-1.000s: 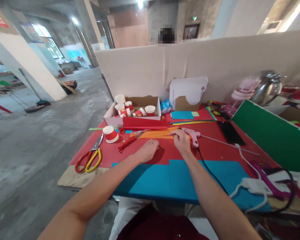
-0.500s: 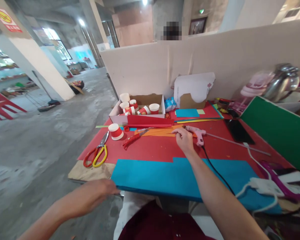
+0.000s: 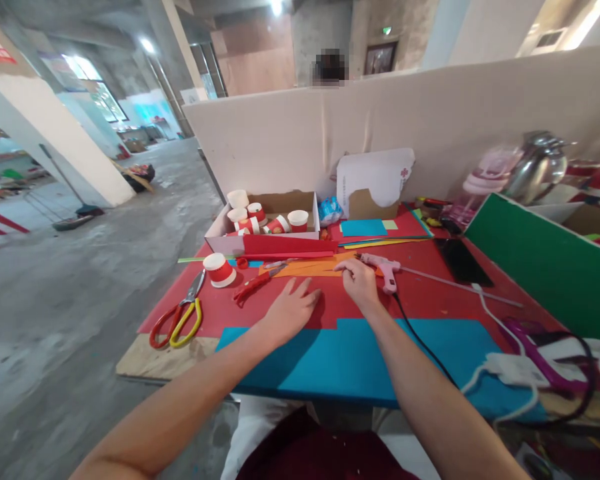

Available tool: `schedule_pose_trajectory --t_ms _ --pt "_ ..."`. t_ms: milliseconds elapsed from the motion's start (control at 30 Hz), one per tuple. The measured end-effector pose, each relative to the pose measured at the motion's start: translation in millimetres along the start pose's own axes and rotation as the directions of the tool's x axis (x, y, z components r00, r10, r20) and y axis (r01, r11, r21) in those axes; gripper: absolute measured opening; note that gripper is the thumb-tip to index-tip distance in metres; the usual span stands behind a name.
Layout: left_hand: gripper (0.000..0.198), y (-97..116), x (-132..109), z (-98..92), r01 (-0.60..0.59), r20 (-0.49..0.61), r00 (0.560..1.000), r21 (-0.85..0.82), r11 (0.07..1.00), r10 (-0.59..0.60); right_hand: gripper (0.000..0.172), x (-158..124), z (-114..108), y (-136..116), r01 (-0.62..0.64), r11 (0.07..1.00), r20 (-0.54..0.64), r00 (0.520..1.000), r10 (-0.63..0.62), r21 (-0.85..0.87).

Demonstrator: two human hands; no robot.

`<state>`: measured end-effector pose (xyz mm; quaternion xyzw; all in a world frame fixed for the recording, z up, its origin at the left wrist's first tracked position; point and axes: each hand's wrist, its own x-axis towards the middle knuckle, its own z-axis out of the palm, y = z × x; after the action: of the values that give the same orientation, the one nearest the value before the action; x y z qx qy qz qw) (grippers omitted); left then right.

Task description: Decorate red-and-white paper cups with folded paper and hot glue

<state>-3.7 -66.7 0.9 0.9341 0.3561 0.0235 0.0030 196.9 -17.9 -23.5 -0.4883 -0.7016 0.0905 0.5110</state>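
My left hand is over the red sheet, its fingers spread and pointing toward the orange paper strips; it holds nothing. My right hand is curled at the right part of the strips, just left of the pink glue gun. Whether its fingers grip a strip is too small to tell. Red-handled pliers lie left of my left hand, beside a red and white paper cup. Scissors with one red and one yellow handle lie farther left. Blue sheets cover the front edge.
A box of paper cups stands at the back. Behind it rises a pale partition. On the right are a phone, a green board, a white power strip with cables and a metal jug.
My left hand has moved from the front left table edge up over the red sheet, beside my right hand. My right hand stays by the orange strips. The view has shifted slightly right.
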Motion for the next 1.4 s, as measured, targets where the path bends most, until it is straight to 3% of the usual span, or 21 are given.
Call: schedule_pose_trajectory --t_ms 133,267,433,600,833,933,1133,1267,1400 --pt "0.042 -15.5 -7.0 -4.6 0.205 -0.085 0.971 -0.181 0.962 -0.223 0.03 0.1 1.1 -2.0 -0.006 1.0 0.002 1.0 0.006 0.01" --pt "0.047 -7.1 -5.1 0.8 0.345 -0.035 0.936 -0.104 0.933 -0.351 0.03 0.0 0.0 -1.7 -0.014 1.0 0.007 1.0 0.014 0.01" --pt "0.048 3.4 -1.0 6.4 0.286 -0.028 0.957 -0.1 0.953 -0.29 0.03 0.3 -0.8 -1.0 -0.008 1.0 0.017 1.0 0.008 0.01" --pt "0.038 -23.5 12.0 11.7 0.141 -0.082 0.982 -0.3 0.943 -0.173 0.03 0.5 -0.9 -1.8 -0.02 1.0 0.041 0.999 0.019 0.01" --pt "0.01 -50.5 23.9 20.3 0.001 -0.115 0.989 -0.618 0.786 -0.092 0.031 0.8 -2.0 -3.6 -0.045 0.999 0.094 0.994 0.046 -0.017" --pt "0.008 -50.2 27.6 23.0 -0.009 -0.126 0.988 -0.634 0.774 -0.092 0.031 1.0 -2.3 -4.7 -0.054 0.998 0.102 0.993 0.056 -0.019" --pt "0.013 -33.2 35.6 18.5 0.031 -0.134 0.985 -0.498 0.866 -0.112 0.031 1.3 -3.1 -2.2 -0.079 0.997 0.094 0.992 0.08 -0.012" --pt "0.016 -17.6 2.0 -14.6 0.163 -0.014 0.978 -0.583 0.796 -0.21 0.031 1.0 -3.7 -0.5 -0.087 0.996 0.093 0.992 0.087 -0.003" --pt "0.018 -7.0 -78.9 -53.9 0.312 0.311 0.941 -0.642 0.7 -0.134 0.03 0.4 -1.6 -2.7 -0.071 0.997 0.107 0.992 0.07 0.009"
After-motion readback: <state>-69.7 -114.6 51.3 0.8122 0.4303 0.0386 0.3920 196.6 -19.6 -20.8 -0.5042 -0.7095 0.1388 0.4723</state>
